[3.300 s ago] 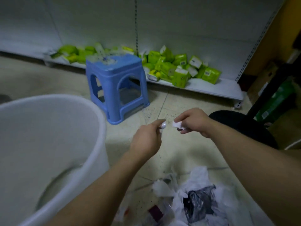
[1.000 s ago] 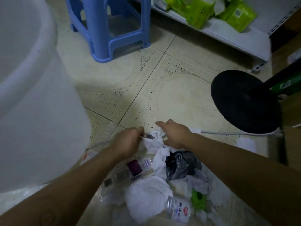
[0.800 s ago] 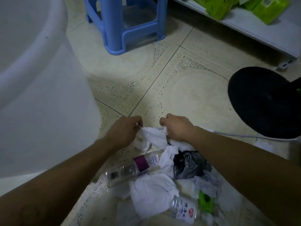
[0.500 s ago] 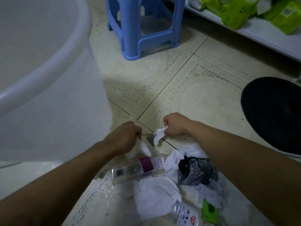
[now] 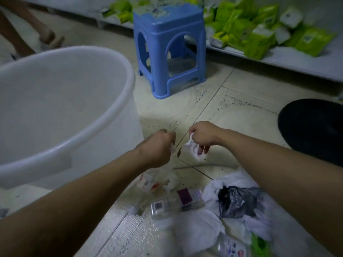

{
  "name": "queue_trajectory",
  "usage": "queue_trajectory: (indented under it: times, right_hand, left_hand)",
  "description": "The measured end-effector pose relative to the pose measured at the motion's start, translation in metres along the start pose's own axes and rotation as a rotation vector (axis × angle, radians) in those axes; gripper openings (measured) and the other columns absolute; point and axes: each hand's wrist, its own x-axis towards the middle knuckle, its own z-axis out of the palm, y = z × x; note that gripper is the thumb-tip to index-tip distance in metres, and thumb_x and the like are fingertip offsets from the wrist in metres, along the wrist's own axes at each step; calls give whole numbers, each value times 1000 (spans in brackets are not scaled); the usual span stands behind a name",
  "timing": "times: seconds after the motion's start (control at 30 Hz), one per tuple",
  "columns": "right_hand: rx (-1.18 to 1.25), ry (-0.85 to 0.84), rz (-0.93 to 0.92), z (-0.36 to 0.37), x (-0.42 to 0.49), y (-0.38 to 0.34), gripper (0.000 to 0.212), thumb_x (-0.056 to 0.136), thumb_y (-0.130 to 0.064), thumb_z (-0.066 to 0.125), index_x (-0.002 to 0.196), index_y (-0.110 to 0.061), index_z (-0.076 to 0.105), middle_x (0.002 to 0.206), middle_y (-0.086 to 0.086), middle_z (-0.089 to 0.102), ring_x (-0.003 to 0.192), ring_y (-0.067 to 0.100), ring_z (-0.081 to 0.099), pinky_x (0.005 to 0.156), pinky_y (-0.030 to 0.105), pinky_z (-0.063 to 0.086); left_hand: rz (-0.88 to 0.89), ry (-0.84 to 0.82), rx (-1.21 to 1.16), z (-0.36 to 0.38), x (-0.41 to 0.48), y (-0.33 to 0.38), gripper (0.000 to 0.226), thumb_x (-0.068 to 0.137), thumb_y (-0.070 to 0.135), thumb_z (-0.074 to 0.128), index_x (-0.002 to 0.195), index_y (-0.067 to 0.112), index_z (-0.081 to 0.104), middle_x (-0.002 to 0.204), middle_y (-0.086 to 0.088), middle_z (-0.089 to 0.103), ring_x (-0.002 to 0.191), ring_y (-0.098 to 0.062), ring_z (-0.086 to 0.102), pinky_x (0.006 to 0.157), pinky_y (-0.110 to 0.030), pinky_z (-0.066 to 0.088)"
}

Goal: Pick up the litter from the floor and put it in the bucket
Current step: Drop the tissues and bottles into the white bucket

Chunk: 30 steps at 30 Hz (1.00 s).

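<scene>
A large white bucket (image 5: 111, 115) stands on the floor at the left. My right hand (image 5: 202, 135) grips a crumpled white tissue (image 5: 194, 150) above the floor tiles. My left hand (image 5: 159, 147) is curled, with a small white scrap (image 5: 173, 148) pinched at its fingertips. Both hands hover just right of the bucket's wall, above a litter pile (image 5: 213, 210) of white tissues, a black plastic bag (image 5: 235, 203), a clear bottle with a purple label (image 5: 178, 203) and another bottle (image 5: 232, 249).
A blue plastic stool (image 5: 168, 47) stands behind the hands. Green packets (image 5: 259, 30) lie on a low white shelf (image 5: 289, 62) at the back. A black round base (image 5: 313, 127) sits at right. Another person's hand (image 5: 50, 37) shows at far left.
Both hands have lifted off the litter pile, each with white paper in it. The view has tilted up, so the bucket's opening and the stool top now show.
</scene>
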Motion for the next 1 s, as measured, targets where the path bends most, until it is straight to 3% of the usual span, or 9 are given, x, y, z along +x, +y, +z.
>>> queue_trajectory:
  times: [0.13, 0.3, 0.43, 0.53, 0.6, 0.7, 0.8, 0.93, 1.0]
  right_hand:
    - [14, 44, 81, -26, -47, 0, 20, 85, 5, 46, 73, -6, 58, 72, 22, 62, 56, 29, 60, 50, 29, 52]
    - [-100, 118, 112, -35, -80, -24, 18, 90, -2, 47, 93, -8, 64, 86, 6, 57, 73, 17, 51, 55, 19, 40]
    - [44, 248, 132, -34, -85, -50, 17, 92, -10, 54, 105, -1, 60, 93, 7, 58, 71, 19, 58, 54, 30, 57]
    - [123, 419, 83, -31, -82, -69, 28, 98, -36, 44, 103, -10, 54, 92, 6, 57, 75, 19, 58, 47, 28, 50]
    - [106, 481, 30, -32, -78, -82, 35, 94, -41, 48, 96, -7, 58, 89, 7, 57, 77, 21, 58, 62, 39, 54]
    - [148, 492, -1, -32, -74, -99, 16, 88, -25, 60, 91, -10, 56, 86, 6, 57, 74, 19, 57, 66, 34, 48]
    - [254, 492, -36, -31, -68, -112, 11, 84, -8, 63, 93, -4, 59, 89, 11, 60, 71, 15, 60, 64, 31, 51]
    - [287, 488, -119, -29, -70, -129, 7, 91, -14, 59, 86, -18, 62, 92, 8, 65, 84, 21, 64, 77, 38, 56]
    - [263, 504, -132, -27, -71, -135, 8, 93, -15, 54, 88, -16, 60, 92, 11, 66, 80, 23, 64, 74, 41, 56]
  left_hand:
    - [104, -17, 52, -25, 2, 18, 29, 86, 1, 51, 112, 12, 48, 99, -9, 53, 85, -21, 52, 63, -28, 42]
    - [283, 84, 81, -71, -7, 29, 18, 92, 6, 47, 105, 16, 54, 94, -7, 64, 79, -18, 60, 66, -29, 50]
    - [474, 230, 69, -110, -22, 26, 21, 92, 18, 52, 108, 21, 65, 101, -1, 69, 90, -17, 63, 77, -35, 54]
    - [475, 302, 100, -133, -30, 10, 24, 92, 19, 52, 111, 25, 66, 104, -3, 69, 95, -21, 63, 79, -38, 53]
    - [469, 351, 115, -146, -36, -7, 25, 92, 18, 52, 112, 25, 65, 102, -2, 66, 94, -21, 61, 75, -32, 48]
    - [401, 394, 33, -164, -48, -32, 26, 93, 19, 50, 114, 27, 63, 103, 1, 58, 93, -19, 57, 73, -24, 35]
    - [366, 433, -87, -182, -58, -47, 26, 92, 20, 50, 113, 27, 64, 105, 1, 58, 91, -14, 52, 74, -24, 35]
    - [335, 497, -150, -197, -59, -64, 27, 91, 17, 51, 111, 27, 66, 111, -3, 65, 92, -16, 57, 74, -24, 38]
    - [305, 495, -154, -196, -57, -73, 27, 90, 16, 51, 108, 27, 67, 109, -3, 66, 89, -16, 57, 72, -25, 39]
